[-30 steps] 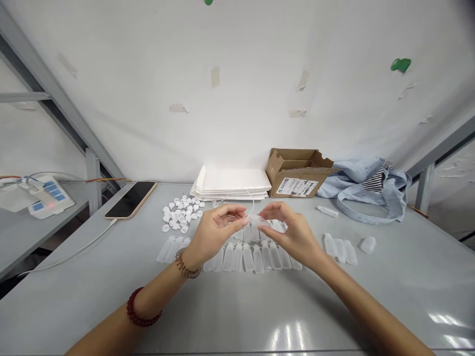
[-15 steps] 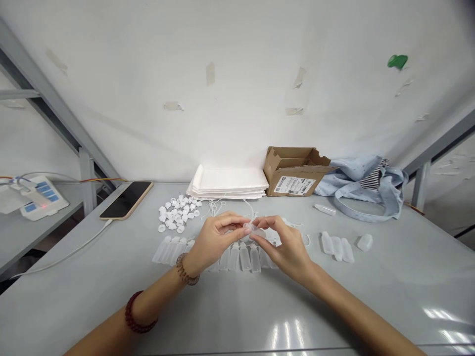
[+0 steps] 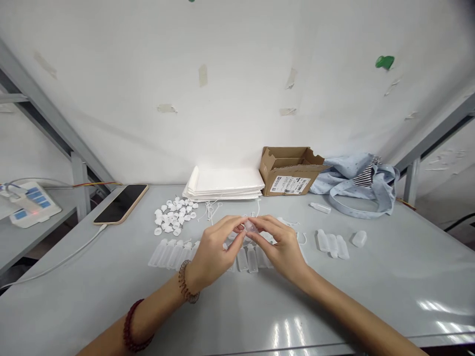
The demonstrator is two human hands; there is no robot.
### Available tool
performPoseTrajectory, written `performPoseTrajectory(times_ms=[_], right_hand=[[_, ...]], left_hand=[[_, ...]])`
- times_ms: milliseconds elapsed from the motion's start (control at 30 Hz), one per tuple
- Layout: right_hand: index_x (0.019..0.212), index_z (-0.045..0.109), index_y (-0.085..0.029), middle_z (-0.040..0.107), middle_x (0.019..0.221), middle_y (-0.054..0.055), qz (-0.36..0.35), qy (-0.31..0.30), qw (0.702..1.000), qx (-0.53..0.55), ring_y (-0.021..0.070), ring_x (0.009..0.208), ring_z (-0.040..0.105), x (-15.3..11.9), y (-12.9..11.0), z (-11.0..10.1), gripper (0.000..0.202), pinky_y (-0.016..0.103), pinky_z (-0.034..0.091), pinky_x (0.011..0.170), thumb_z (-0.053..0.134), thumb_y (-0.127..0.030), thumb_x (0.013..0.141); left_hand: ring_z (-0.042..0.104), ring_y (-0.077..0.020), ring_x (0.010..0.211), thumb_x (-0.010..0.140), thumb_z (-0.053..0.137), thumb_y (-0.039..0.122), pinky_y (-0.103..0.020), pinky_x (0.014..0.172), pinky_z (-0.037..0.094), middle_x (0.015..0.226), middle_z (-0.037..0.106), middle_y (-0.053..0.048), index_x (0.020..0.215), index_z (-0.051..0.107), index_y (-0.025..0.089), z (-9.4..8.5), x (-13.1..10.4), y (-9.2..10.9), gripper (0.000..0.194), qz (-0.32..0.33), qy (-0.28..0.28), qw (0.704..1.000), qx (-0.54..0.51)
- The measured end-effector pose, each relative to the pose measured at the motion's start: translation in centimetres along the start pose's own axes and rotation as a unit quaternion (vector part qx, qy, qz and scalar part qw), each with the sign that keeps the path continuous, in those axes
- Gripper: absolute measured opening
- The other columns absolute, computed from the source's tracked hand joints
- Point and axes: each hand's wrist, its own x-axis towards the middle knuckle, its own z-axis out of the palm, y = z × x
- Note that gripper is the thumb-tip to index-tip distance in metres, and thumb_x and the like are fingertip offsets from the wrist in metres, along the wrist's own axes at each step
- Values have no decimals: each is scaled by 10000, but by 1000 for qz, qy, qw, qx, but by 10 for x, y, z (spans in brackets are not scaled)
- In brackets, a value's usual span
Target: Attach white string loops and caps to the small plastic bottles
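Note:
A small translucent plastic bottle point(image 3: 251, 227) is held up between my two hands above the table. My left hand point(image 3: 215, 249) pinches its left end with thumb and fingers. On the other side, my right hand point(image 3: 280, 242) grips the body, and the fingers hide much of it. I cannot tell whether a cap is on it. Below and behind the hands lies a row of similar bottles point(image 3: 252, 259), continuing left as more bottles point(image 3: 172, 253). A pile of white caps point(image 3: 174, 215) sits beyond the left part of the row.
White plastic strips with loops point(image 3: 211, 210) lie behind my hands. Farther back are a white paper stack point(image 3: 226, 183), an open cardboard box point(image 3: 291, 173) and a blue cloth bag point(image 3: 356, 185). More bottles point(image 3: 333, 244) lie right. A charging phone point(image 3: 121, 203) lies left.
The view has shifted slightly. My hands have drawn closer together around the bottle, which is now more tilted and more covered by the fingers.

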Motion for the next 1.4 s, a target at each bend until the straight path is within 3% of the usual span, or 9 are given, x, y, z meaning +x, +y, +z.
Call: performPoseTrajectory(times_ms=[167, 367, 533, 633, 833, 1033, 1200, 1400], right_hand=[[978, 686, -228, 671, 864, 33, 93, 23, 991, 89, 168, 774, 639, 2, -3, -1, 184, 314, 550, 717, 625, -235, 804], [932, 683, -211, 680, 861, 36, 132, 11, 985, 113, 181, 777, 660, 0, -7, 0, 173, 323, 568, 710, 655, -273, 773], [991, 641, -201, 686, 901, 53, 108, -82, 989, 59, 172, 776, 669, 6, -7, -15, 185, 291, 555, 663, 561, -266, 837], [956, 628, -209, 668, 864, 46, 46, -123, 991, -8, 160, 754, 649, 6, -8, -23, 173, 276, 537, 633, 483, -204, 861], [877, 648, -196, 600, 761, 52, -77, -145, 967, -197, 125, 582, 562, -37, -20, -25, 226, 230, 458, 520, 426, -158, 894], [835, 659, -187, 547, 739, 42, -50, -204, 954, -212, 112, 538, 526, -77, -21, -13, 232, 223, 444, 494, 439, -211, 907], [930, 660, -191, 570, 810, 58, -37, -196, 962, -186, 125, 600, 574, -82, -11, -1, 231, 244, 490, 552, 431, -182, 903], [989, 641, -173, 582, 998, 111, -62, -159, 964, -204, 67, 441, 477, -87, -13, -5, 222, 246, 462, 446, 444, -162, 888]], left_hand=[[492, -252, 1143, 846, 540, 176, -425, 938, 473, 1227, 510, -136, 1328, 335, 185, 7, -3, 3, 524, 71, -64, 991, 96], [515, -260, 1075, 847, 509, 133, -435, 893, 478, 1131, 540, -131, 1276, 350, 178, 9, -1, 5, 460, 114, -59, 982, 141], [549, -221, 959, 754, 624, 174, -362, 830, 496, 1030, 572, -84, 1158, 458, 196, -3, 4, 6, 438, 25, -66, 995, 72], [566, -202, 890, 700, 687, 247, -347, 810, 499, 1007, 589, -61, 1147, 489, 217, -14, 1, 9, 490, -42, -115, 992, 33], [563, -207, 910, 660, 706, 235, -341, 818, 491, 1035, 594, -51, 1169, 491, 253, -24, -42, 23, 553, -107, -204, 973, -9], [536, -225, 975, 663, 687, 186, -361, 854, 479, 1044, 575, -52, 1119, 512, 241, -24, -83, 24, 492, -154, -253, 955, 14], [541, -229, 871, 666, 690, 234, -385, 801, 498, 866, 565, -37, 1001, 565, 202, -27, -79, 22, 358, -164, -274, 946, 58], [545, -239, 923, 756, 634, 291, -421, 871, 479, 923, 583, -54, 1218, 477, 203, -27, -85, 20, 496, -136, -274, 949, 76]])
